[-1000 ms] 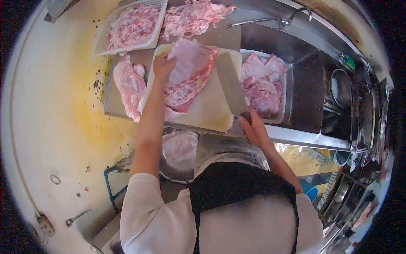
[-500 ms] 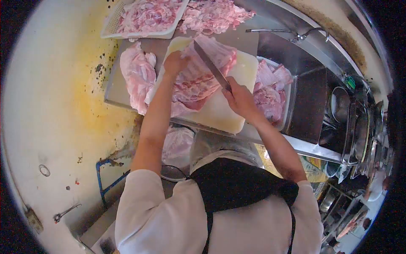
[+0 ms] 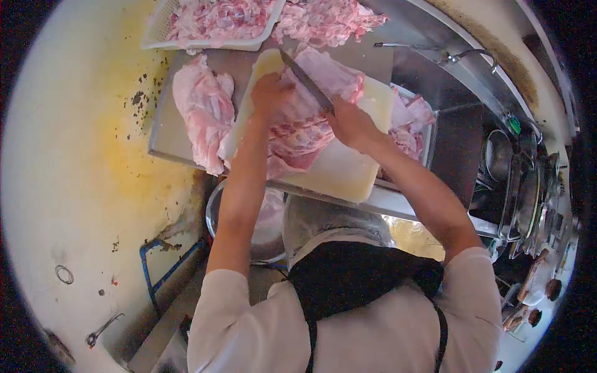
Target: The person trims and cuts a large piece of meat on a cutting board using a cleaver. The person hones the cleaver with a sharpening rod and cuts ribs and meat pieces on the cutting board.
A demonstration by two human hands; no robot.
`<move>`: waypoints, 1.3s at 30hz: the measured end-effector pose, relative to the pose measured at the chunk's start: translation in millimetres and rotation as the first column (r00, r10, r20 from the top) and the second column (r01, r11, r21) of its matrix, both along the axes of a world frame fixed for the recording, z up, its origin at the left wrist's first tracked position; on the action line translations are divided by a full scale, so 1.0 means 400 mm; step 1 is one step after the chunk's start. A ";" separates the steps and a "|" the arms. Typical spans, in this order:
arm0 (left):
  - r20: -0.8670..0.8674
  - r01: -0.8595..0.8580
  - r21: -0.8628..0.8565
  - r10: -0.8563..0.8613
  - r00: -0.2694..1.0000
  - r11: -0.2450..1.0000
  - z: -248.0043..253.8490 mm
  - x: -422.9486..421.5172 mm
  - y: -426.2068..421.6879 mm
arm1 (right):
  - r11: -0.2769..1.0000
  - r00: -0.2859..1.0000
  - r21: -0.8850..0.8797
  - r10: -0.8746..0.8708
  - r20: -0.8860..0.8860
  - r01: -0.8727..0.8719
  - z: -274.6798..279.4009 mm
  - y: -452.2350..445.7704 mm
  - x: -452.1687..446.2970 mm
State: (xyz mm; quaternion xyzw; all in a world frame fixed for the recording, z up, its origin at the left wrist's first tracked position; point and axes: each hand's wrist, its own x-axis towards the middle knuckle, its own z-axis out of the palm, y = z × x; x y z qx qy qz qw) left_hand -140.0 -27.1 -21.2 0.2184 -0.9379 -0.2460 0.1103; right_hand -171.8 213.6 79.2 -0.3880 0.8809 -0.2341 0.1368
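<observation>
A slab of raw ribs [image 3: 301,133] lies on a pale cutting board [image 3: 339,177]. My right hand [image 3: 354,125] is closed around the handle of a knife [image 3: 308,82]. The blade slants across the upper part of the slab, its tip toward the far left corner of the board; how deep its edge sits is hidden. At the slab's left edge, my left hand [image 3: 272,93] has its fingers curled on the meat, the fingertips partly hidden. Another large piece of raw meat [image 3: 205,115] rests left of the board on the metal counter [image 3: 171,133].
A white perforated basket [image 3: 205,45] of meat pieces stands at the back, beside a loose heap of trimmings [image 3: 329,22]. Right of the board, a white tray [image 3: 426,146] holds more meat, near a tap [image 3: 457,57]. Below the counter is a metal bowl [image 3: 214,211].
My right hand and the knife have moved away from my body and slightly left over the slab. My left hand stays at the slab's left edge. The camera view has shifted a little.
</observation>
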 end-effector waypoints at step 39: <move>-0.343 -0.029 0.230 0.109 0.933 0.973 0.203 0.153 -0.282 | 0.920 0.794 0.217 -0.391 0.465 0.326 0.022 0.577 0.411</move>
